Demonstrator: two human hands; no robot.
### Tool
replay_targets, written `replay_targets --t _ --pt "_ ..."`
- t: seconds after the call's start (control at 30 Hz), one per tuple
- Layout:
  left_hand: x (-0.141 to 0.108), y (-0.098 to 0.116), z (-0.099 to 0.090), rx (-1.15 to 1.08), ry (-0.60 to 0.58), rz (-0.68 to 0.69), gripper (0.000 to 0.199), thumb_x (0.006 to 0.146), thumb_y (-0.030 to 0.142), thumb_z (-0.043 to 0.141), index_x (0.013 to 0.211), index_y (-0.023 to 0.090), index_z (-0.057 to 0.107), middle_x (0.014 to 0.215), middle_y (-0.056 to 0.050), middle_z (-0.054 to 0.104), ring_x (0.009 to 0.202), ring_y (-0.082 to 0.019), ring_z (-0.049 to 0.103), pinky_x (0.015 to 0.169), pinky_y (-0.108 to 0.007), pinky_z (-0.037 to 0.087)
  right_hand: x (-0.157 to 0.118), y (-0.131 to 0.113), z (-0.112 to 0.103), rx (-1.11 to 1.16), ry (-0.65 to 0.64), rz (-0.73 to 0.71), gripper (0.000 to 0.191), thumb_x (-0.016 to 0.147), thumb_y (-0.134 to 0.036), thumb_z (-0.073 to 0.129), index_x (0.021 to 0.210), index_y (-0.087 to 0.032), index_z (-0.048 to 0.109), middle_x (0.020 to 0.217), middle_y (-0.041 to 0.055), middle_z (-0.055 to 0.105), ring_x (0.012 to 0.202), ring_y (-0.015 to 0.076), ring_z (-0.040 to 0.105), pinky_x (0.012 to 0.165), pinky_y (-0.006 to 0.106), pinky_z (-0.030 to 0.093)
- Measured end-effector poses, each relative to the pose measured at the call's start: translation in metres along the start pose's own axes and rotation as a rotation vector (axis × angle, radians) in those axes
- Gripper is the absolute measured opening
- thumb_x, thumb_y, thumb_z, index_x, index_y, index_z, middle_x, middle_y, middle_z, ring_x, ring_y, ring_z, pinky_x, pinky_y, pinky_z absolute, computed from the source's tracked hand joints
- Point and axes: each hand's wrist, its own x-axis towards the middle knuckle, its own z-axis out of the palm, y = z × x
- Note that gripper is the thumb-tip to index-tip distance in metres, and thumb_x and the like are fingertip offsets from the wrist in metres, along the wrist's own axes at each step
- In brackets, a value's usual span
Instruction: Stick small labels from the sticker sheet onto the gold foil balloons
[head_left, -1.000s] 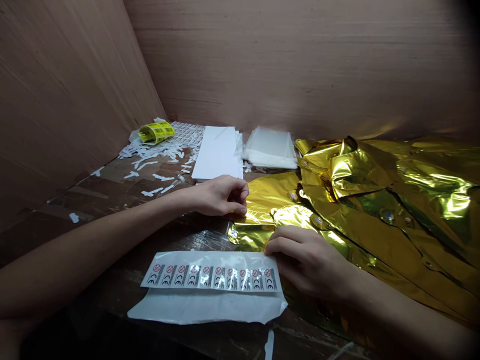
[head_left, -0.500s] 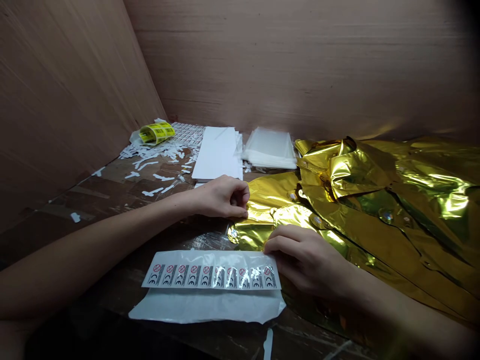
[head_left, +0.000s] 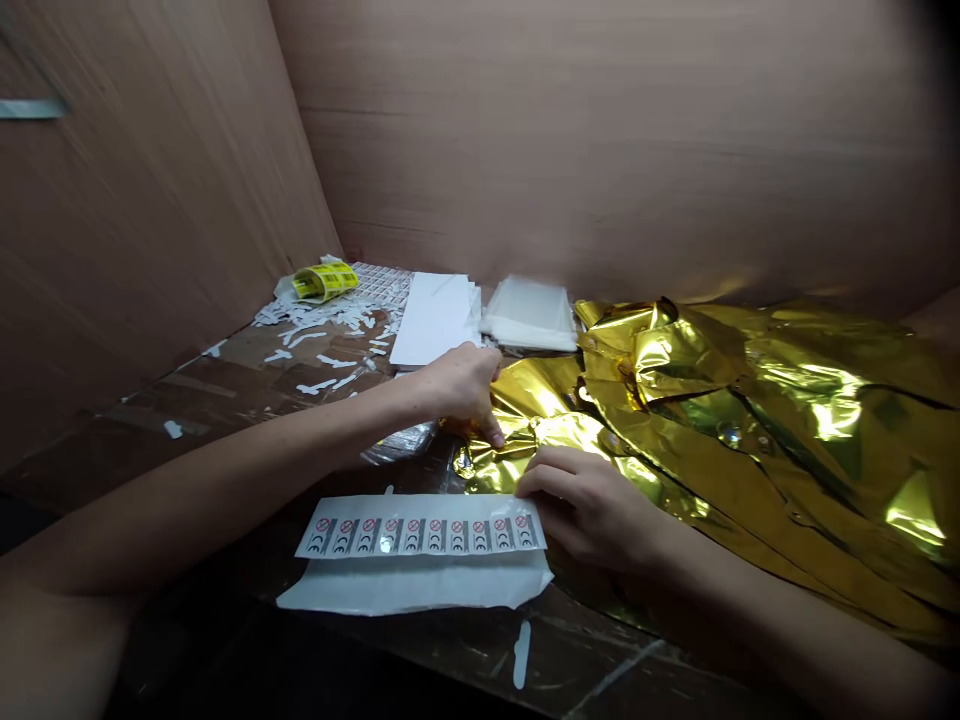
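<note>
Mirror-gold on the crumpled, overlapping metallic foil sheets (head_left: 780, 450), with white glare and greenish dark tints along the folds. White on the long, flat, glossy sticker strip (head_left: 424, 535), patterned with one row of ten alike marks: red crossed ring, black CE letters, grey band. Plain bluish white on the wide papery backing sheet (head_left: 416, 590) below. Yellow with black print on the curled glossy label roll (head_left: 328, 281); a fine reddish-grey grid on the flat white label sheet (head_left: 384, 281). Plain white on the rectangular paper stack (head_left: 430, 320) and the thin, jagged paper scraps (head_left: 316, 387); milky and translucent on the squarish plastic film stack (head_left: 529, 312). Pinkish brown, grain-streaked, on the upright wooden panels (head_left: 562, 150).
</note>
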Motion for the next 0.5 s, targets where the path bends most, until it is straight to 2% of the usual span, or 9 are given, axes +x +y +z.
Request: replay_targets --t 0.07,0.17,0.23,0.3,0.37,0.4,0.43,0.5 --pt "0.004 -0.004 0.000 0.021 -0.025 -0.035 0.064 0.029 0.039 0.098 0.075 0.019 0.058 0.063 0.001 0.061 0.061 -0.017 0.054 0.054 -0.026 0.031 0.000 -0.001 0.000 -0.018 0.008 -0.009 0.010 0.092 -0.016 0.057 0.097 -0.018 0.065 0.088 0.0055 0.065 0.078 0.0152 0.056 0.069 0.027 0.043" --pt "0.013 -0.011 -0.005 -0.035 -0.158 -0.103 0.053 0.036 0.042 0.096 0.064 0.018 0.058 0.053 0.001 0.058 0.054 -0.017 0.053 0.052 -0.027 0.032 -0.001 -0.002 0.001 -0.049 0.025 -0.012 0.009 0.091 -0.015 0.056 0.094 -0.018 0.065 0.087 0.0051 0.065 0.076 0.0148 0.055 0.068 0.027 0.042" --pt "0.017 -0.013 -0.008 -0.033 -0.093 -0.138 0.052 0.039 0.042 0.096 0.063 0.018 0.058 0.051 0.001 0.057 0.054 -0.016 0.052 0.052 -0.028 0.032 0.000 -0.002 0.001 -0.073 0.032 -0.039 0.009 0.091 -0.016 0.056 0.094 -0.018 0.064 0.085 0.0044 0.064 0.074 0.0144 0.055 0.067 0.026 0.041" --pt "0.017 -0.007 -0.009 0.007 0.089 -0.105 0.051 0.041 0.039 0.097 0.064 0.017 0.057 0.054 0.001 0.056 0.057 -0.015 0.050 0.052 -0.028 0.031 0.001 -0.002 0.002 -0.100 0.045 -0.101 0.009 0.092 -0.017 0.055 0.093 -0.018 0.063 0.082 0.0036 0.063 0.072 0.0139 0.053 0.065 0.027 0.039" --pt "0.014 0.009 -0.003 -0.017 0.210 0.055 0.044 0.054 0.037 0.093 0.066 0.017 0.056 0.060 0.000 0.058 0.060 -0.014 0.048 0.054 -0.028 0.032 0.002 -0.002 0.002 -0.151 0.052 -0.191 0.010 0.093 -0.018 0.052 0.090 -0.018 0.062 0.077 0.0024 0.062 0.068 0.0134 0.051 0.063 0.028 0.038" --pt "0.012 0.021 0.003 -0.056 0.225 0.168 0.037 0.065 0.037 0.088 0.068 0.016 0.057 0.064 -0.001 0.059 0.061 -0.014 0.048 0.056 -0.028 0.034 0.002 -0.003 0.002 -0.190 0.047 -0.242 0.011 0.093 -0.017 0.051 0.088 -0.018 0.061 0.074 0.0015 0.060 0.065 0.0133 0.049 0.062 0.028 0.037" --pt "0.009 0.035 0.011 -0.126 0.193 0.308 0.031 0.075 0.037 0.081 0.072 0.015 0.059 0.068 -0.002 0.062 0.063 -0.014 0.050 0.057 -0.028 0.036 0.002 -0.003 0.003 -0.234 0.040 -0.296 0.013 0.092 -0.016 0.049 0.084 -0.018 0.059 0.072 0.0005 0.058 0.063 0.0131 0.047 0.061 0.029 0.036" --pt "0.007 0.067 0.030 -0.173 0.085 0.468 0.021 0.088 0.036 0.069 0.084 0.016 0.065 0.079 -0.002 0.069 0.069 -0.014 0.057 0.063 -0.026 0.043 0.002 -0.007 0.003 -0.328 0.022 -0.410 0.016 0.088 -0.012 0.049 0.076 -0.019 0.055 0.068 -0.0011 0.055 0.060 0.0127 0.045 0.058 0.029 0.035"
